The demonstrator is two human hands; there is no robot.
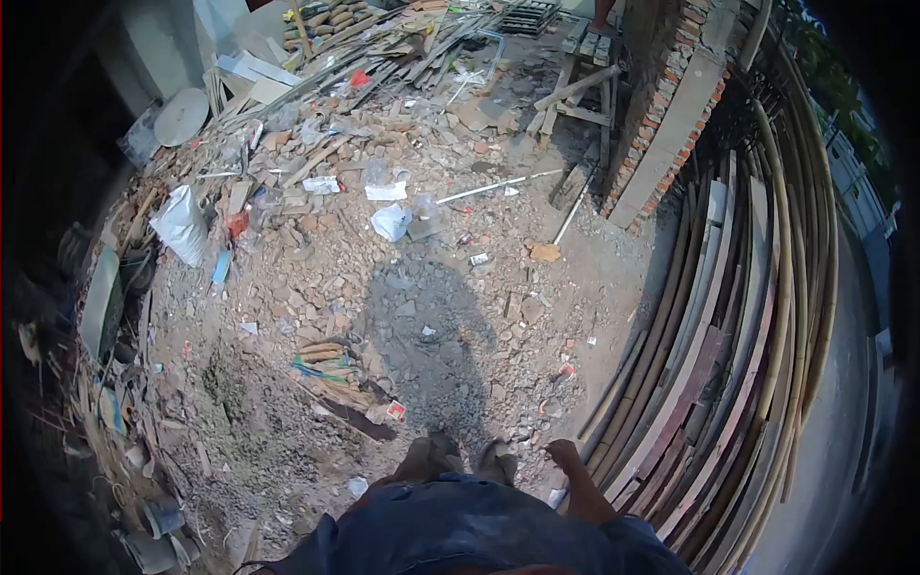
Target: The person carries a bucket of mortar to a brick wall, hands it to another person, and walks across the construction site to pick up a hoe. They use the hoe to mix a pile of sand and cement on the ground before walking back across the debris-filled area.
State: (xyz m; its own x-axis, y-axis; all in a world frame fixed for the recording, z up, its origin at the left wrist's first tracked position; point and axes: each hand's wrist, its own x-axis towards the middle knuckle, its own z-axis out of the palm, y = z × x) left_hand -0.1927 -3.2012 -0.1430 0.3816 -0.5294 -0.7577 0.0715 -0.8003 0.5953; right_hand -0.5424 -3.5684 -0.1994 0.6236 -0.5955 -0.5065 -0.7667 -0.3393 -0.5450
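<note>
Head cam, single view, worn on the person's head; looks fwd & steeply down, wide-angle w/ dark rounded edges; torso [470,522] v. close at near edge, right hand [563,452] & shoes [496,462] just beyond; rubble ground [278,297] mid-view; bamboo poles [784,316] along right; plank pile [383,77] at far side, most distant.

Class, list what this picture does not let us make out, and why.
All in the head view:
Left hand: out of frame or behind the shirt.
Right hand: too small to show its grip.
White sack: its sides hide any contents.
Bare leg: top edge hides the rest.
</note>
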